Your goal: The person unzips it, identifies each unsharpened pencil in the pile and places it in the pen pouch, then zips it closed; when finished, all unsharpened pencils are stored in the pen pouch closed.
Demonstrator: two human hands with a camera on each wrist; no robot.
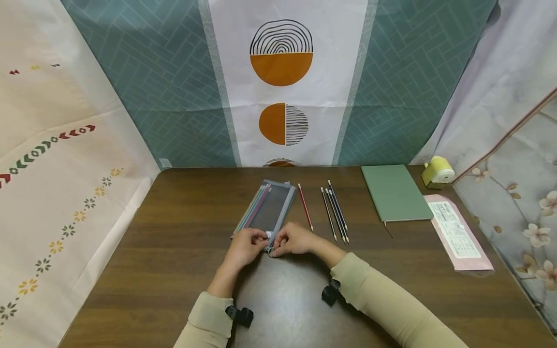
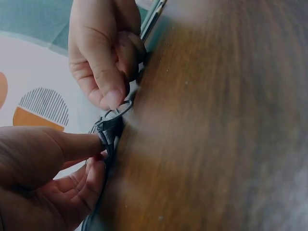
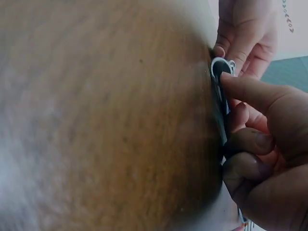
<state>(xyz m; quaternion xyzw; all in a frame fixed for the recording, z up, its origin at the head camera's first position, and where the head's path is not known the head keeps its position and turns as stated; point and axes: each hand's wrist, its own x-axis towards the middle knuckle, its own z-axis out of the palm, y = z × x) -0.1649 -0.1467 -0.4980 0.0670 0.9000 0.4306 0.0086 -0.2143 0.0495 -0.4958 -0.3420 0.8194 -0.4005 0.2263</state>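
A grey see-through mesh pencil pouch (image 1: 275,205) lies on the wooden table, with several coloured pencils (image 1: 257,207) inside along its left side. My left hand (image 1: 245,247) pinches the pouch's near end between thumb and fingers. In the left wrist view, the right hand (image 2: 103,53) pinches a ring-shaped zipper pull (image 2: 127,108) just beyond the left hand's fingertips. The right wrist view shows that ring (image 3: 219,61) at the right thumb tip, with the other right fingers curled. Part of the pouch's near end is hidden behind my fingers.
A red pencil (image 1: 306,208) lies right of the pouch, then several dark pencils (image 1: 336,212) side by side. Farther right are a green notebook (image 1: 398,193), a yellow-green pencil sharpener (image 1: 437,172) and a pink packet with a white label (image 1: 459,234). Cloths hang around the table (image 1: 174,270).
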